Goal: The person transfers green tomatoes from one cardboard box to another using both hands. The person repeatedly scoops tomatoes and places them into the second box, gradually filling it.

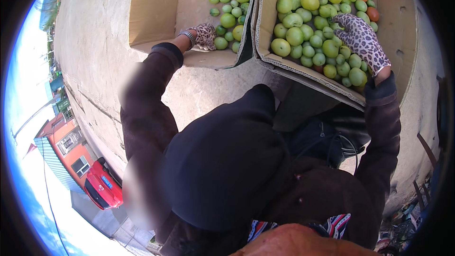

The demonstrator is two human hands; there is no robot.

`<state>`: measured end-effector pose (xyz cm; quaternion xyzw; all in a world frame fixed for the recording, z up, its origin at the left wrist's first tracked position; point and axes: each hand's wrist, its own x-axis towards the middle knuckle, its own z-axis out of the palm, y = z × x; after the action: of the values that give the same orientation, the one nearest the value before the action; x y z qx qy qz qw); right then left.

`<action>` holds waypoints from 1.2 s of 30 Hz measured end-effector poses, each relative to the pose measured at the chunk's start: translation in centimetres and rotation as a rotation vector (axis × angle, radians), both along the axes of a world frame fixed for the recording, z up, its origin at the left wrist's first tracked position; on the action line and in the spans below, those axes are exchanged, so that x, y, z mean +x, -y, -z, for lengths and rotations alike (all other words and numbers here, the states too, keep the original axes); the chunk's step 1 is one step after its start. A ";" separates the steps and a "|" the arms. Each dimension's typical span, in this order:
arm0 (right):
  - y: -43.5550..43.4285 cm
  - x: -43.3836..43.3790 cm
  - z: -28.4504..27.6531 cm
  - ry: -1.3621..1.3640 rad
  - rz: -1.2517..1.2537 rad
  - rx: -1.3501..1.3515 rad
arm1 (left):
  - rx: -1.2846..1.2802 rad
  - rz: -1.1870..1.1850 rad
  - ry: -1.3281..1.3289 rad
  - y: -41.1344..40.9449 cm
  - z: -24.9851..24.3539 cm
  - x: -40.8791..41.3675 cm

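Both my hands wear leopard-print gloves. My left hand point(205, 36) is low inside the left cardboard box point(153, 10), its fingers curled down beside a green tomato point(220, 43). Its fingertips are hidden, so whether it holds anything is unclear. Over in the right cardboard box point(394, 32), my right hand point(362, 39) reaches into a heap of green tomatoes point(310, 2). Thumb and forefinger are apart there, with green tomatoes around their tips; a grip cannot be made out. Two reddish tomatoes point(372, 14) lie near the heap's far right side.
The two boxes stand side by side, their walls nearly touching. Pale concrete ground point(99, 35) surrounds them. A dark cap or hood point(227, 156) covers much of the lower middle view. Beyond on the left are a red car point(103, 185) and an orange building point(65, 142).
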<state>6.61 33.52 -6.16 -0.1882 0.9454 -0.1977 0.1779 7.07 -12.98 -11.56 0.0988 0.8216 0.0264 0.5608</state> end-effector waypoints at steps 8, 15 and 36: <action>-5.2 -1.0 -4.3 -0.201 0.200 -0.079 | -0.178 -0.027 0.009 -3.1 -2.8 -0.8; -9.8 2.2 -1.6 -0.247 0.174 0.261 | 0.009 -0.495 -0.484 -2.6 -6.8 -3.3; 2.3 1.5 -12.0 -0.317 0.160 -0.070 | 0.936 -0.485 -1.037 -6.9 -15.1 -2.0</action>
<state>8.07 31.25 5.80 -0.1474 0.9661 -0.2120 0.0038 5.10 -6.09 3.57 0.1430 0.8826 0.4473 -0.0219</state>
